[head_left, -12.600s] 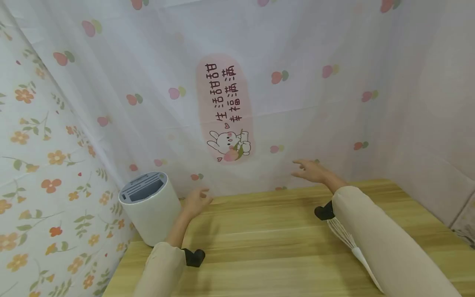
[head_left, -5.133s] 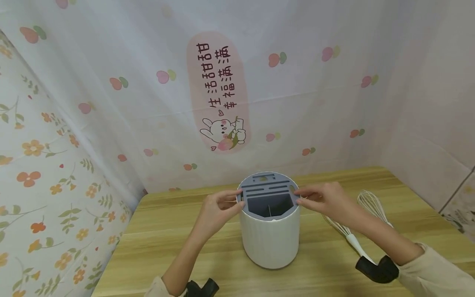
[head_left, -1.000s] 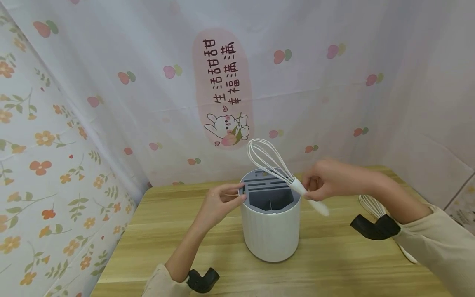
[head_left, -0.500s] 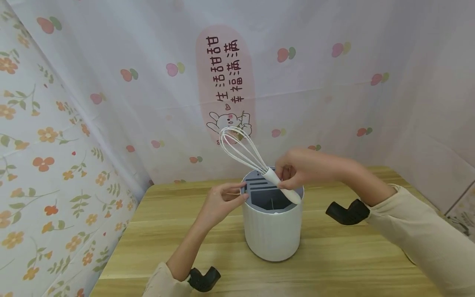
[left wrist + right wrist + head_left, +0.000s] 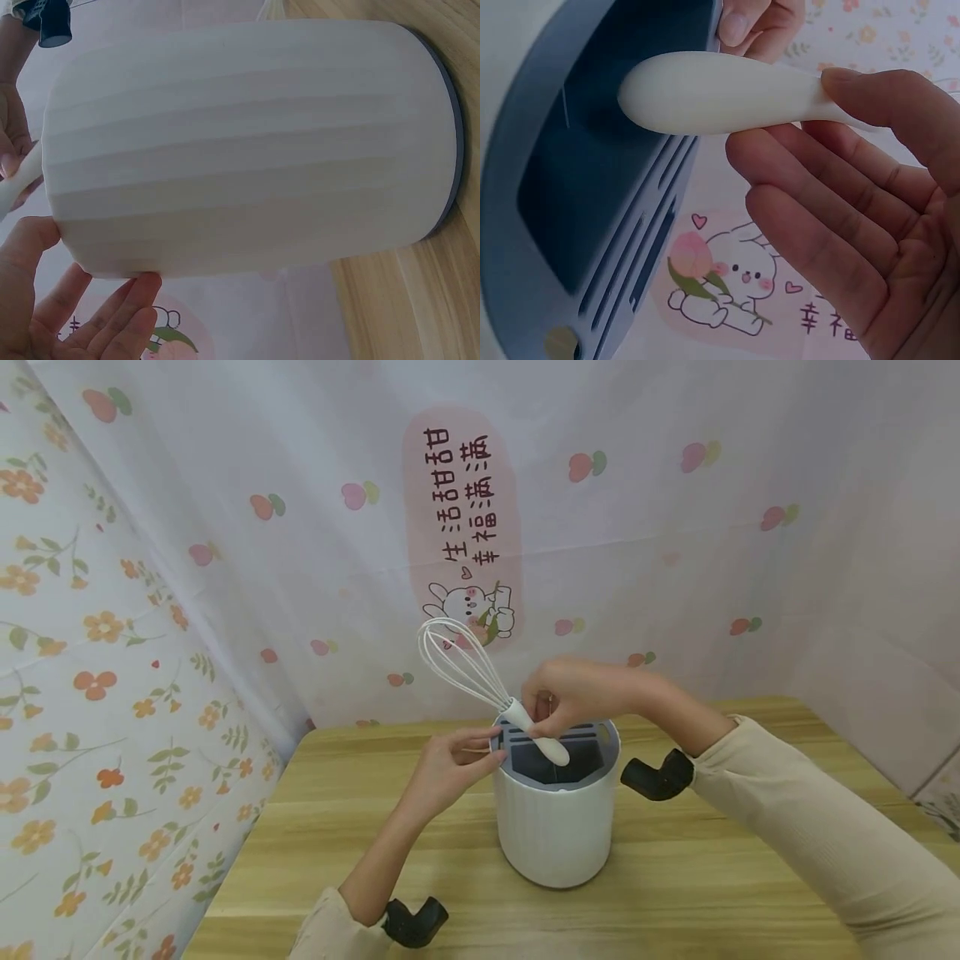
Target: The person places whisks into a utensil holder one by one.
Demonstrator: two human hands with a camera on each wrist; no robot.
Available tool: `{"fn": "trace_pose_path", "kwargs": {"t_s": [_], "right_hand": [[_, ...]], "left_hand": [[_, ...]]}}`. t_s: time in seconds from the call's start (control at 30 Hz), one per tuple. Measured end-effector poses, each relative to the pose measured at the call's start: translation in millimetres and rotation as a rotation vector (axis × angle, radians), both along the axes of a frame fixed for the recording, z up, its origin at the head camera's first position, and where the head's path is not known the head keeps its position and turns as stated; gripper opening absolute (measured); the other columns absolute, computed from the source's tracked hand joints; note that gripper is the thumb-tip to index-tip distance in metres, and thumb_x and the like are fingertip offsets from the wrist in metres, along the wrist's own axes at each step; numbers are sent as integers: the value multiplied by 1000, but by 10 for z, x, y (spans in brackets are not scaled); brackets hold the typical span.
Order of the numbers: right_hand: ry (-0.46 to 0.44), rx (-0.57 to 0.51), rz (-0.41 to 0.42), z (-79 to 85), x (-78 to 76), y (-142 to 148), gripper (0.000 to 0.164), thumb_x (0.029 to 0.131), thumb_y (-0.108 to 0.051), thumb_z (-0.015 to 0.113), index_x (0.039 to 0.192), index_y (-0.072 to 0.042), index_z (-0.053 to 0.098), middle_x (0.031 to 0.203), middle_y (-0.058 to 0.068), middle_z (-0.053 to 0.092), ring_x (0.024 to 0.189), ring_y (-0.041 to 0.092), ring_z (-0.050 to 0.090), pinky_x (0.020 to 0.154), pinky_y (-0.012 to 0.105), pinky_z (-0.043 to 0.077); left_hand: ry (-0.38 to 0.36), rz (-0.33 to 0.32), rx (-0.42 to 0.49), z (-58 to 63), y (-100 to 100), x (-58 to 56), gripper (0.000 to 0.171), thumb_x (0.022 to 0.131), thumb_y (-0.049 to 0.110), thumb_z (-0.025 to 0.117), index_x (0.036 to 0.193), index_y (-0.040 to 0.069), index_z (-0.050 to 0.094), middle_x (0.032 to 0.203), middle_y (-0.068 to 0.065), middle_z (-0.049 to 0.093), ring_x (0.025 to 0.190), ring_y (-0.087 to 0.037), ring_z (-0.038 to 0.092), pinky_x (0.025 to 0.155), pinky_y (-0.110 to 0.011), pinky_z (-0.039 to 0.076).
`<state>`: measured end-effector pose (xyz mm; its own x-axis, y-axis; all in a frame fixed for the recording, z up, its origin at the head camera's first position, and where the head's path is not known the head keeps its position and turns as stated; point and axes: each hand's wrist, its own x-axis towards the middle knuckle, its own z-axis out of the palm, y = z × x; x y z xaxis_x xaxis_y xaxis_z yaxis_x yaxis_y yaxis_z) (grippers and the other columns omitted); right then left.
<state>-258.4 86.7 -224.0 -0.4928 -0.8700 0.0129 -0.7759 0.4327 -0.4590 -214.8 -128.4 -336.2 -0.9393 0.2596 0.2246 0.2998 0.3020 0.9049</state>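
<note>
A white utensil holder (image 5: 555,835) with a grey-blue slotted insert (image 5: 519,766) stands upright mid-table. My left hand (image 5: 450,768) grips its left rim; in the left wrist view, the thumb is at the top edge and fingertips touch the ribbed wall (image 5: 247,150). Between thumb and fingers, my right hand (image 5: 573,689) pinches a white whisk (image 5: 551,750) over the insert. Its wire loops point up and left. The rounded handle end (image 5: 690,94) hangs over the insert's large dark compartment, which has a thin divider.
Another whisk's wires (image 5: 271,9) show at the top of the left wrist view, beyond the holder. Behind the wooden table (image 5: 360,827) hangs a printed curtain (image 5: 330,543); a floral one (image 5: 97,693) is on the left.
The holder went from the back left to the middle of the table. My right hand picked up one whisk and carried it left over the insert. My left hand stays at the rim.
</note>
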Motion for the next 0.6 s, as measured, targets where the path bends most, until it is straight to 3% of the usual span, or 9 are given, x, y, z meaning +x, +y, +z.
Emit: {"fn": "trace_pose_path", "kwargs": {"t_s": [0.23, 0.6], "right_hand": [[-44, 44, 47, -23, -73, -124, 5, 79, -9, 68, 75, -9, 65, 70, -6, 61, 63, 8, 57, 59, 25, 50], [-149, 105, 119, -136, -140, -261, 3, 80, -5, 68, 82, -5, 69, 73, -5, 62, 62, 7, 57, 61, 23, 51]], "left_hand": [[6, -2, -7, 7, -9, -12, 37, 83, 20, 69, 119, 12, 63, 118, -9, 59, 100, -28, 61, 80, -39, 51], [48, -47, 29, -2, -12, -37, 30, 82, 13, 69, 111, 7, 65, 114, -8, 60, 98, -26, 62, 79, -35, 51]]}}
